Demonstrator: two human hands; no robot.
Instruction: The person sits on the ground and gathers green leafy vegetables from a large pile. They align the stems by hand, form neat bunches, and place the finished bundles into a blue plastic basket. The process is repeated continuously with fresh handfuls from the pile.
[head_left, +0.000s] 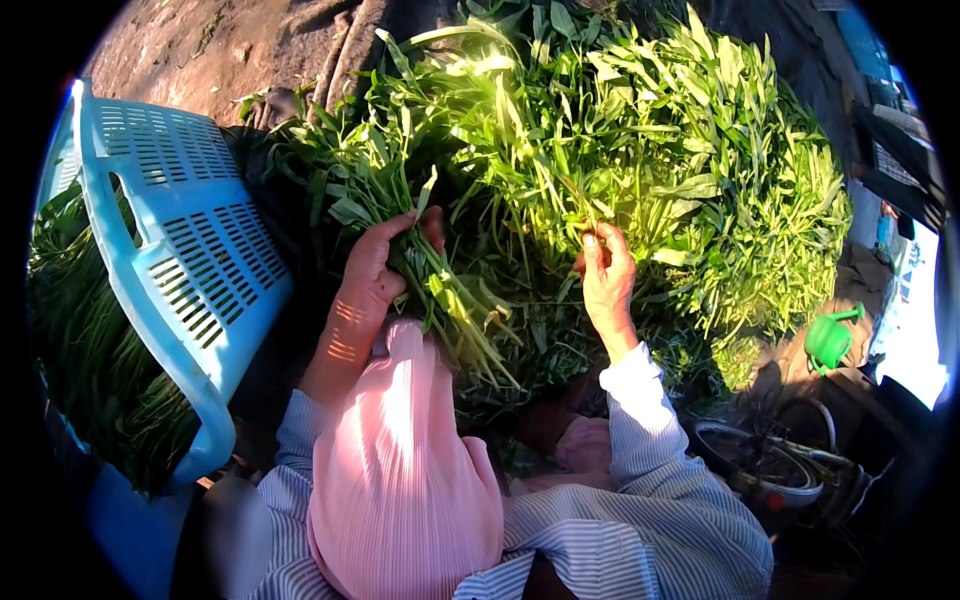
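A bunch of leafy green stalks (450, 300), which look like water spinach, is gripped in my left hand (379, 262). The leaves point away from me and the cut stems hang down to the right. My right hand (607, 277) pinches a stem between thumb and fingertips at the near edge of a large heap of the same greens (675, 150). The heap spreads in front of me and to the right, brightly sunlit. Leaves and stems partly hide the fingers of both hands.
At the left, a light-blue slotted plastic basket (187, 225) leans with long green stalks (97, 337) inside. Farther right are a green watering can (828, 342) and a bicycle (765, 457). Bare earth (202, 52) shows at the upper left. Pink cloth (405, 465) covers my lap.
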